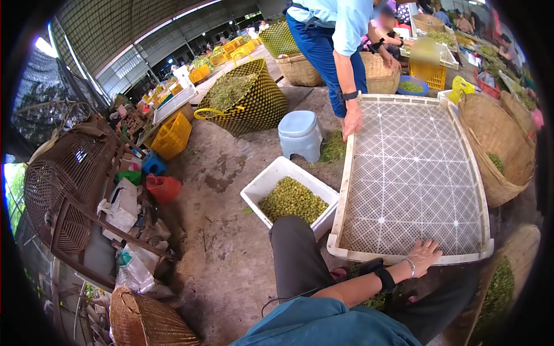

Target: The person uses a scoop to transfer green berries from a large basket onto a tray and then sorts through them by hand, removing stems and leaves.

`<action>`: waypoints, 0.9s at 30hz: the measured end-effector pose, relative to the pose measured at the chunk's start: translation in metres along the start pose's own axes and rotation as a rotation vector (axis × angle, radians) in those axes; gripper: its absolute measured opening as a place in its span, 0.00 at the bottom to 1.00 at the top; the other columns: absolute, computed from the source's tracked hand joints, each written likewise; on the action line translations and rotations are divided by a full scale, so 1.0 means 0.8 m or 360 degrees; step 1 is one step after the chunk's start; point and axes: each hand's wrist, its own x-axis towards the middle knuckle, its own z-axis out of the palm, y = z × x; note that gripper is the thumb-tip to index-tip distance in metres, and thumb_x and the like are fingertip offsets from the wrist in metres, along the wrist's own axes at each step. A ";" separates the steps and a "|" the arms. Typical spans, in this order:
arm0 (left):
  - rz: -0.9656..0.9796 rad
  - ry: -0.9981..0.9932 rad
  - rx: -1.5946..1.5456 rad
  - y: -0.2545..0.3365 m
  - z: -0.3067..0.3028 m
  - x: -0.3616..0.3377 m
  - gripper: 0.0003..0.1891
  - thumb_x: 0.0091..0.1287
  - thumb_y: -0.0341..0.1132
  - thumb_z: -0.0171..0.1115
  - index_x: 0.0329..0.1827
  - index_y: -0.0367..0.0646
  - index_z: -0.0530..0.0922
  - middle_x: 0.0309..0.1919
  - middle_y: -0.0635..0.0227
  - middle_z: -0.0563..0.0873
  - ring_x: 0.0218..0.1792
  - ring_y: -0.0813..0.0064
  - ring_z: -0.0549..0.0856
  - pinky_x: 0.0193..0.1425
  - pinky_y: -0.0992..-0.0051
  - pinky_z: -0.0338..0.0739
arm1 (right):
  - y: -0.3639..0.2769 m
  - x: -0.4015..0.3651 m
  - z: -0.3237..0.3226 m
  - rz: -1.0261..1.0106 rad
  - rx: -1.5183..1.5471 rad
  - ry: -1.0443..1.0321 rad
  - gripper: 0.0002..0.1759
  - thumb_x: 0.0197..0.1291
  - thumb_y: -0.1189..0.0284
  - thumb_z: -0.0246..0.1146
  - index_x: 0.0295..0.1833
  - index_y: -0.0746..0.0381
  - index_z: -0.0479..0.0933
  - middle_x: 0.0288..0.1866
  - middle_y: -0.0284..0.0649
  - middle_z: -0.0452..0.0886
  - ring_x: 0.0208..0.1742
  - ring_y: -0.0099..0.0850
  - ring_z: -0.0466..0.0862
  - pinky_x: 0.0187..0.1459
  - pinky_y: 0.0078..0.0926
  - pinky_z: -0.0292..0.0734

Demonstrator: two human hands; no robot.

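My left hand (424, 257) reaches across to the near rim of a large white mesh tray (416, 179). Its fingers are spread and lie over the rim onto the bare mesh, and the palm's underside is hidden. A silver bracelet and a black wristband show on that arm. A co-worker's hand (352, 120) holds the tray's far left edge. Left of the tray, close to my knee, stands a white foam box (258, 190) with small round green fruits (292, 200) in it. My right hand is out of sight.
A light blue stool (300, 135) stands behind the foam box, near a yellow-black woven basket (266, 98). A tall wicker basket (487, 135) borders the tray on the right. Rusty metal frames (69, 190) and a wicker basket (144, 320) lie left. People sit at the back.
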 end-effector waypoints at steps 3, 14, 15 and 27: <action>-0.0050 -0.0081 0.0022 0.007 -0.012 0.000 0.35 0.44 0.36 0.71 0.58 0.45 0.66 0.56 0.58 0.65 0.59 0.58 0.62 0.54 0.58 0.62 | -0.043 0.035 0.017 -0.0359 0.0446 0.0481 0.13 0.65 0.69 0.50 0.50 0.63 0.73 0.31 0.42 0.80 0.28 0.32 0.81 0.26 0.22 0.78; -0.0057 -0.0021 -0.0083 0.004 -0.005 0.002 0.22 0.51 0.36 0.65 0.49 0.42 0.70 0.54 0.55 0.65 0.57 0.59 0.63 0.53 0.59 0.61 | -0.154 0.030 -0.085 0.0103 0.2129 -0.0967 0.20 0.59 0.60 0.57 0.42 0.69 0.75 0.29 0.45 0.81 0.26 0.30 0.81 0.25 0.24 0.76; -0.0050 0.0048 -0.0112 0.003 -0.001 0.003 0.21 0.49 0.37 0.66 0.45 0.42 0.71 0.53 0.56 0.66 0.56 0.60 0.64 0.53 0.58 0.60 | -0.149 0.033 -0.091 0.0153 0.2160 -0.1009 0.21 0.59 0.59 0.58 0.41 0.69 0.75 0.29 0.45 0.81 0.26 0.30 0.81 0.25 0.23 0.75; -0.0026 -0.0018 -0.0103 0.001 -0.003 0.004 0.22 0.50 0.40 0.65 0.45 0.41 0.70 0.52 0.58 0.65 0.56 0.60 0.63 0.53 0.60 0.59 | -0.145 0.035 -0.111 0.0267 0.2315 -0.1287 0.21 0.57 0.59 0.60 0.38 0.70 0.75 0.24 0.41 0.78 0.24 0.27 0.77 0.26 0.22 0.73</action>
